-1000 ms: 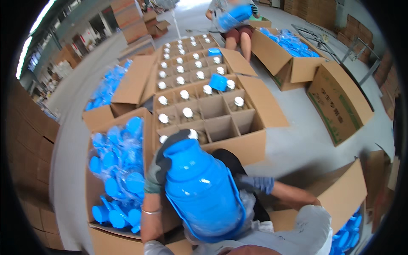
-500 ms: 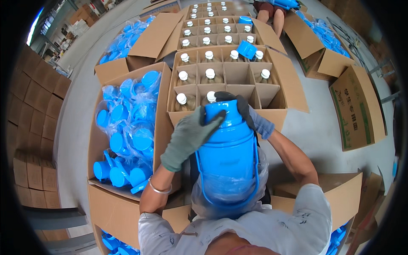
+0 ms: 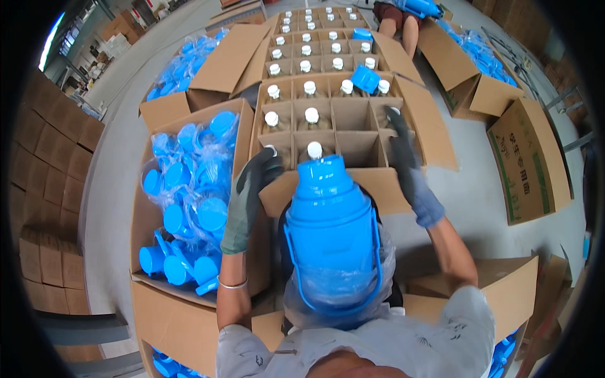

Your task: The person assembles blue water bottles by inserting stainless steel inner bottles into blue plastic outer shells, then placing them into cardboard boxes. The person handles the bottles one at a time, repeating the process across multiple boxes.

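A blue thermos flask [image 3: 331, 236] with a looped carrying handle stands in front of my body, clear plastic bunched around its lower part. Neither hand touches it. My gloved left hand [image 3: 252, 189] is at the near left corner of the divided carton [image 3: 346, 170], its fingers apart beside a white-capped bottle [image 3: 271, 150]. Over the carton's right side, my gloved right hand [image 3: 404, 157] has its fingers stretched out by another bottle cap [image 3: 392, 111], partly covering it. A blue cup [image 3: 365, 79] rests on the bottles farther back.
Left of me an open box [image 3: 246, 135] holds blue cups in plastic. More bottle cartons [image 3: 318, 47] continue beyond. Open boxes of blue parts [image 3: 482, 57] flank them. A carton [image 3: 520, 157] stands at right, and a person [image 3: 400, 25] sits at the far end.
Both hands have let go of the flask's top and moved apart, the left toward the carton's left corner, the right toward its right side. The flask stays in front of me.
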`<action>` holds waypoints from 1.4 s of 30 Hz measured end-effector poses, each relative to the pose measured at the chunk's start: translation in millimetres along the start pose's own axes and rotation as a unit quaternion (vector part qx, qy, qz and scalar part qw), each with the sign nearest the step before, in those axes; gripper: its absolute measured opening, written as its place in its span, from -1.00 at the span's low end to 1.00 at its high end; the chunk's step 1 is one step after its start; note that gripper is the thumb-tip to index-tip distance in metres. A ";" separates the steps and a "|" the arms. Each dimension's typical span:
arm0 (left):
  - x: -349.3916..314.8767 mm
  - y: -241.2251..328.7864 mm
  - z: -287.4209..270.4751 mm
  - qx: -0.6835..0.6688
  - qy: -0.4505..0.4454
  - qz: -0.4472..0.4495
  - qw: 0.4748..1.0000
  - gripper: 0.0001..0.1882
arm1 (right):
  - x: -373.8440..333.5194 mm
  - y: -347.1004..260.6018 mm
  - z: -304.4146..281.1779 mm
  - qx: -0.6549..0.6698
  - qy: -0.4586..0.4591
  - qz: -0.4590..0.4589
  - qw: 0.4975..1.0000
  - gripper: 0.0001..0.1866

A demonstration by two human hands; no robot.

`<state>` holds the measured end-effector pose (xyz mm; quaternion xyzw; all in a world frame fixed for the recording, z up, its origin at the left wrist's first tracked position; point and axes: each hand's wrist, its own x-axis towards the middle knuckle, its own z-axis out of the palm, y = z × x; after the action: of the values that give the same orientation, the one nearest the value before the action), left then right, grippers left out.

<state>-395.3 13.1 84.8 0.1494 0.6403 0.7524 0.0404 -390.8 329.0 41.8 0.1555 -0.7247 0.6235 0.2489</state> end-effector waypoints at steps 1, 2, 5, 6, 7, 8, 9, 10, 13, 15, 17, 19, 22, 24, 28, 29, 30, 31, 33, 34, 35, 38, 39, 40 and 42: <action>-6.8 -19.5 -19.1 0.017 0.003 0.028 0.999 -0.45 | 7.9 -25.4 -3.3 0.058 0.080 -0.027 0.995 -0.42; -20.1 -38.5 -36.7 -0.072 0.067 -0.007 0.995 -0.39 | 11.4 -52.4 -6.1 0.118 0.163 -0.050 0.978 -0.42; -33.9 -56.7 -76.5 -0.285 0.189 0.028 0.939 -0.28 | -6.8 -76.0 -31.8 0.189 0.329 -0.141 0.914 -0.45; -45.5 -60.1 -101.6 -0.281 0.200 0.080 0.935 -0.28 | -11.9 -79.7 -32.1 0.084 0.377 -0.145 0.911 -0.45; -41.2 -57.0 -90.0 -0.269 0.198 0.079 0.939 -0.32 | -27.6 -62.3 -32.6 0.008 0.305 -0.134 0.943 -0.45; -33.6 -43.0 -40.8 -0.219 0.194 0.034 0.956 -0.36 | -39.0 -50.6 -28.1 -0.065 0.231 -0.129 0.962 -0.44; -29.3 -26.6 12.7 -0.159 0.200 -0.025 0.967 -0.40 | -55.9 -31.7 -0.4 -0.127 0.048 -0.075 0.988 -0.41; -35.3 -17.1 39.7 -0.100 0.185 -0.048 0.976 -0.43 | -62.1 -26.9 29.1 -0.164 -0.142 -0.026 0.976 -0.36; -35.2 -19.0 48.9 0.069 0.010 -0.027 0.997 -0.47 | -42.8 -28.4 36.9 -0.005 -0.155 0.167 0.974 -0.20; -37.7 -18.9 48.4 0.170 -0.049 -0.013 0.984 -0.50 | -11.9 -59.2 45.3 0.080 -0.216 0.181 0.956 -0.18; -42.8 -16.0 41.6 0.248 -0.034 -0.012 0.968 -0.54 | -3.7 -62.0 47.4 0.110 -0.220 0.203 0.948 -0.23; -41.0 -15.2 23.9 0.261 -0.020 0.013 0.965 -0.58 | -0.8 -62.4 46.5 0.153 -0.203 0.240 0.937 -0.27; -37.5 -13.7 2.4 0.239 0.011 0.044 0.970 -0.59 | -35.2 -0.2 -4.1 0.126 0.021 0.145 0.981 -0.40; -47.2 -1.5 -21.1 0.113 0.049 0.011 0.992 -0.56 | -30.5 -23.8 -34.3 0.059 0.194 -0.001 0.979 -0.44; -47.5 -15.3 52.2 0.074 0.037 -0.057 0.995 -0.49 | -72.2 -17.0 13.5 0.022 -0.032 -0.002 0.999 -0.14; -42.5 -19.7 61.0 0.090 0.010 -0.057 0.994 -0.47 | -66.2 -12.6 20.8 0.037 -0.093 0.024 0.995 -0.10; -42.2 -20.2 59.8 0.111 -0.026 -0.055 0.992 -0.45 | -67.3 -11.3 30.4 0.052 -0.151 0.060 0.985 -0.06; -40.2 -19.4 56.3 0.139 -0.055 -0.058 0.987 -0.43 | -60.1 -24.6 31.9 0.077 -0.169 0.100 0.977 -0.11; -40.0 -14.6 55.4 0.172 -0.072 -0.057 0.981 -0.41 | -28.1 -57.7 26.7 0.121 -0.209 0.162 0.957 -0.20; -37.9 -12.1 52.5 0.193 -0.082 -0.055 0.976 -0.41 | -13.5 -68.7 26.2 0.146 -0.225 0.189 0.945 -0.24; -35.2 -10.6 50.3 0.197 -0.090 -0.034 0.976 -0.40 | -8.9 -64.4 29.6 0.175 -0.227 0.203 0.936 -0.24; -37.5 -15.5 39.0 0.167 -0.091 -0.042 0.981 -0.39 | -0.3 -60.4 35.3 0.187 -0.237 0.227 0.926 -0.25; -34.8 -22.8 32.0 0.129 -0.079 -0.080 0.985 -0.40 | -0.5 -61.2 37.5 0.180 -0.243 0.234 0.924 -0.26; -34.3 -31.7 26.0 0.087 -0.064 -0.113 0.988 -0.40 | 0.7 -62.1 41.1 0.118 -0.232 0.250 0.933 -0.27; -49.5 -67.1 9.2 0.016 -0.078 -0.069 0.994 -0.41 | 1.3 -54.9 51.2 -0.093 -0.244 -0.016 0.965 -0.28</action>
<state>-354.3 21.3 12.0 0.1633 0.6563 0.7233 0.1394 -371.0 269.4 82.8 0.2907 -0.8155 0.4928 0.0876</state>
